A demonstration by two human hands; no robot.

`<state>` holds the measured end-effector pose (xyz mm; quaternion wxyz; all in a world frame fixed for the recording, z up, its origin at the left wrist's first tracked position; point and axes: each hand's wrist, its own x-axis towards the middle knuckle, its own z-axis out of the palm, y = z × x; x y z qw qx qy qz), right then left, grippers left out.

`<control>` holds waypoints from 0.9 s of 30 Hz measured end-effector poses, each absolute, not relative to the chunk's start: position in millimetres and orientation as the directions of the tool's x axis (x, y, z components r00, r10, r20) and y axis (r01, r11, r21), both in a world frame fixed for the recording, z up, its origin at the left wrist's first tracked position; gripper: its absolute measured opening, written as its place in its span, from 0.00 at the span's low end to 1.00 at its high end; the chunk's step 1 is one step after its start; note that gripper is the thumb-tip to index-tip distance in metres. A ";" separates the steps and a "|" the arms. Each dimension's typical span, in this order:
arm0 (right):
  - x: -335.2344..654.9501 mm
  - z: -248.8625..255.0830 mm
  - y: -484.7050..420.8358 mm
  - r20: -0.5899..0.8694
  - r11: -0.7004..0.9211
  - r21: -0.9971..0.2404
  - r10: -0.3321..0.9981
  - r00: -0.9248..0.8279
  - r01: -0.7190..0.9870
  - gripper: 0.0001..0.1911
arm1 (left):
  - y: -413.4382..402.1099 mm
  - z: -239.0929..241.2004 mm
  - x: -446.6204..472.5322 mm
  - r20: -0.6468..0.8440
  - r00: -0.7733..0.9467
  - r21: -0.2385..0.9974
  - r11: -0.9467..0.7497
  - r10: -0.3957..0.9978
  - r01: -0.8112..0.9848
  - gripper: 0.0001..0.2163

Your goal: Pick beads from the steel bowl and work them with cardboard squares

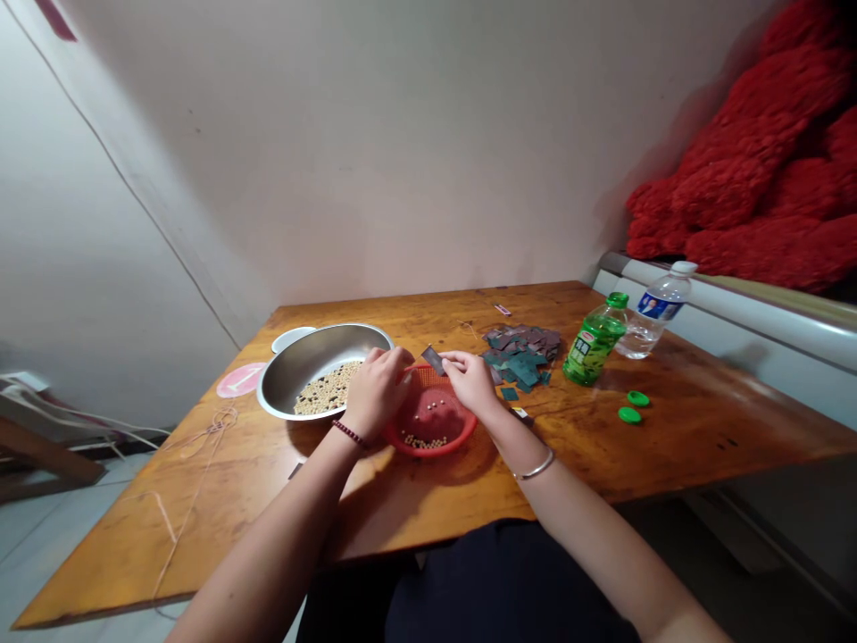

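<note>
My right hand (470,382) pinches a small dark rectangular piece of sandpaper (434,361) above the far rim of a red plastic basket (461,438). Several pale round beads (425,441) lie at the basket's bottom. Over the basket's left side, my left hand (376,386) has its fingers curled together; anything between the fingertips is hidden. A steel bowl (287,371) stands left of that hand, tilted, with many pale beads and some dark ones (328,390) inside.
Behind my right hand lies a heap of brown and green sheet pieces (522,357). Further right stand a green bottle (593,344) and a clear water bottle (654,313), with green caps (630,414) nearby. Loose string (212,430) and a pink disc (237,381) lie on the left.
</note>
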<state>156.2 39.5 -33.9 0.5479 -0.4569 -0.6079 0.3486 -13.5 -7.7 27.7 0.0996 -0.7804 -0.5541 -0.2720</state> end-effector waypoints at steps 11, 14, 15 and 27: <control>156.5 -31.5 37.9 0.346 0.337 -0.925 0.938 0.026 0.175 0.11 | -10.6 19.4 -6.7 0.310 0.444 0.084 -0.490 0.840 0.868 0.07; 156.3 -31.5 38.0 0.341 0.331 -0.928 0.940 0.029 0.172 0.11 | -9.3 9.4 -4.7 0.271 0.556 0.118 -0.600 0.786 0.791 0.06; 156.2 -31.6 38.3 0.339 0.330 -0.929 0.940 0.029 0.171 0.11 | -9.0 6.7 -4.1 0.253 0.585 0.124 -0.625 0.771 0.771 0.07; 154.9 -34.0 39.5 0.339 0.330 -0.925 0.941 0.014 0.189 0.11 | -8.4 -1.9 -1.5 0.161 0.616 0.150 -0.636 0.771 0.757 0.12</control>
